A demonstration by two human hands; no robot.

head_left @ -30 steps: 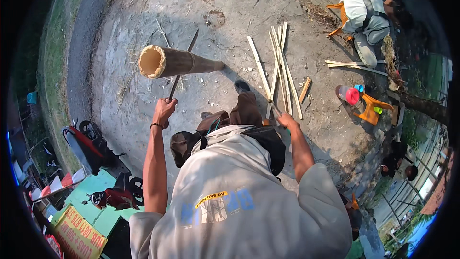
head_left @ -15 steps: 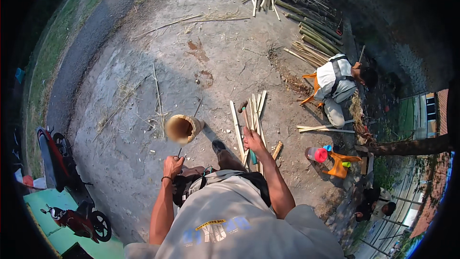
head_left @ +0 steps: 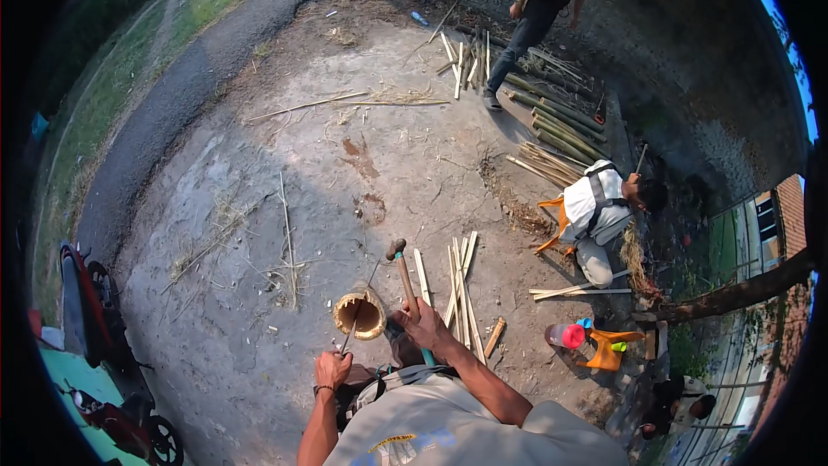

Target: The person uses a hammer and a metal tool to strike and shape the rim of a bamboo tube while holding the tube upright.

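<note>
My left hand (head_left: pixel 331 369) is closed around a thin dark rod (head_left: pixel 349 336). The rod slants up to the mouth of a hollow wooden cylinder (head_left: pixel 343 318), which has a ragged pale rim. A thin dark line shows beyond the far rim; I cannot tell if it is the same rod. My right hand (head_left: pixel 423 325) grips a hammer (head_left: pixel 404 274) by its handle, with the dark head raised just right of the cylinder. The green butt of the handle shows below my right hand. My shoe and lower leg are partly hidden behind my right forearm.
Pale split strips (head_left: pixel 466 293) and a short wood piece (head_left: pixel 494 338) lie right of me. A seated person (head_left: pixel 599 207) works beside bamboo poles (head_left: pixel 556 125); another person (head_left: pixel 535 22) stands at the back. An orange stool (head_left: pixel 605 352) holds cups. Motorbikes (head_left: pixel 112 410) stand at left.
My view has tilted up, bringing the standing person into sight. The hammer has moved left toward the cylinder. The rod is still in my left hand.
</note>
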